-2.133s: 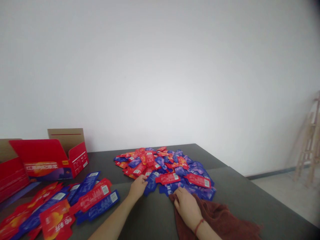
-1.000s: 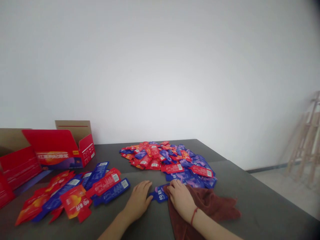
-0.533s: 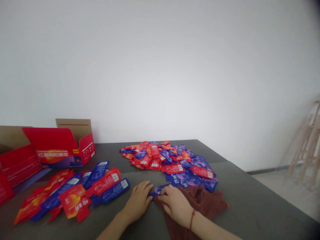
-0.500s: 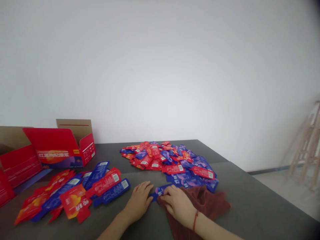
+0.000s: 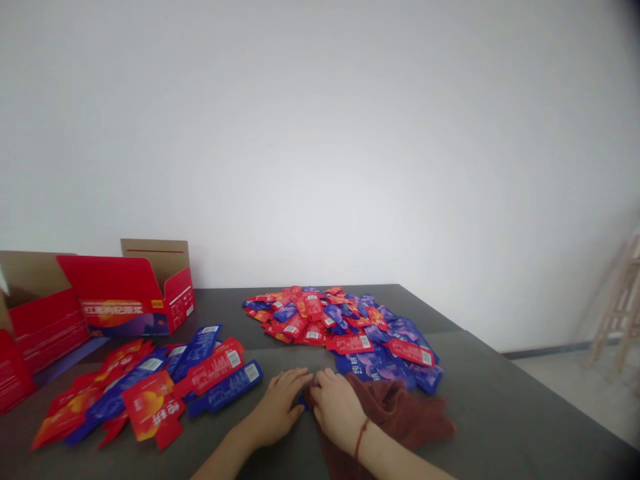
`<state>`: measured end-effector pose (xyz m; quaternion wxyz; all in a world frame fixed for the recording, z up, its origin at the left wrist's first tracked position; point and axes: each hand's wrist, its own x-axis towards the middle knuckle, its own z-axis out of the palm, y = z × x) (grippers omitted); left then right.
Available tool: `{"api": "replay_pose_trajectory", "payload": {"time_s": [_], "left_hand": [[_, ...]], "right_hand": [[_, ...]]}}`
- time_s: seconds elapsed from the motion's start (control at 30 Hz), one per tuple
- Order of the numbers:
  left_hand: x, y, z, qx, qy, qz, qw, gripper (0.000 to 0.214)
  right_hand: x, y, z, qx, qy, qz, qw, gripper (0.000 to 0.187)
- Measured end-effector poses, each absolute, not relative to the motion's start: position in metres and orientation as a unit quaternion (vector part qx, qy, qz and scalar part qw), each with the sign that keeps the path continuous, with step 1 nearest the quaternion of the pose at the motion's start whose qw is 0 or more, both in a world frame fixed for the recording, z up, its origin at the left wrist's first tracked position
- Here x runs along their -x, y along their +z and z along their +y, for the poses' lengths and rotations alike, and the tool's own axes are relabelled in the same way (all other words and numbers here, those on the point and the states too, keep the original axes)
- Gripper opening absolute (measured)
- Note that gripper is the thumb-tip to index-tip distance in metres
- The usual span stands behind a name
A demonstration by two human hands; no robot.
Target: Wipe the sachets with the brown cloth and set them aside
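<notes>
1. pressing left hand (image 5: 279,407) flat on a blue sachet (image 5: 302,401), fingers spread, probably for keeping it from sliding.
2. gripping dark red cloth (image 5: 400,417) with right hand (image 5: 333,408), rubbing over the sachet on the grey table (image 5: 500,413).
3. lying just behind: mixed sachet pile (image 5: 345,330).

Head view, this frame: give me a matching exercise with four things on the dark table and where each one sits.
Things:
1. open red cardboard box
2. dark red cloth
3. heaped pile of red and blue sachets
4. blue sachet with white barcode label

Places:
A. under the right hand
B. far left, near the wall
C. centre, beyond both hands
D. just left of the left hand

Pairs: 1-B, 2-A, 3-C, 4-D
</notes>
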<state>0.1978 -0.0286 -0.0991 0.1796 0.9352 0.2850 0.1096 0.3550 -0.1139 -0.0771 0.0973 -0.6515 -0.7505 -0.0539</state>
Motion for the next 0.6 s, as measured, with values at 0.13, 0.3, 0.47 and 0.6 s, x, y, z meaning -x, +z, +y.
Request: {"api": "replay_pose_trajectory", "payload": {"time_s": [0.13, 0.3, 0.47, 0.6], "left_hand": [[-0.196, -0.097, -0.026, -0.940, 0.077, 0.273, 0.189, 0.062], [-0.197, -0.093, -0.026, -0.940, 0.069, 0.273, 0.193, 0.060], [-0.197, -0.089, -0.028, -0.938, 0.070, 0.276, 0.196, 0.065], [-0.197, -0.089, -0.028, -0.942, 0.067, 0.268, 0.189, 0.069]], "right_hand": [[-0.367, -0.080, -0.121, 0.600, -0.042, -0.792, 0.106, 0.016], [-0.392, -0.079, -0.126, 0.671, -0.062, -0.729, 0.120, 0.019], [-0.373, -0.077, -0.119, 0.642, -0.053, -0.756, 0.111, 0.018], [-0.359, -0.080, -0.116, 0.573, -0.038, -0.813, 0.098, 0.016]]}}
